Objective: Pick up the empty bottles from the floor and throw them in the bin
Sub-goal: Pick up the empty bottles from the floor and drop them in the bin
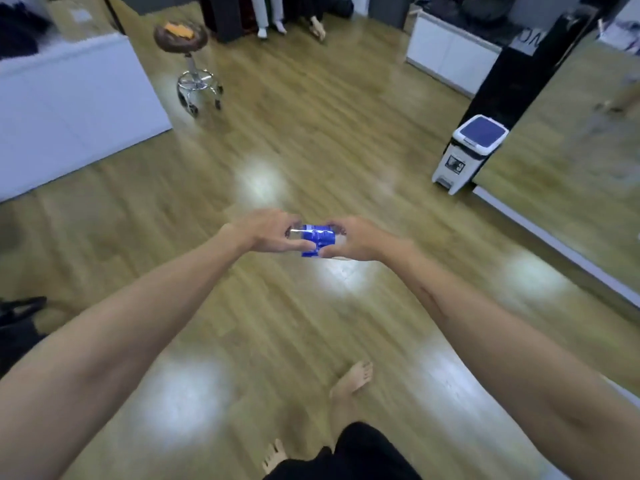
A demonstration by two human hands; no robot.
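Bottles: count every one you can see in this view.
1. The bottle, with a blue label, is held between the left hand and right hand. None shows on the floor; furniture may hide others.

Blue-labelled clear bottle (313,241); white bin (462,157) (blue lid); tan wood-grain floor (311,116); brown stool (187,39).

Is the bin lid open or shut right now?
Shut. The bin's blue lid lies flat on its rim, no gap showing. Both hands hold the bottle well short of it.
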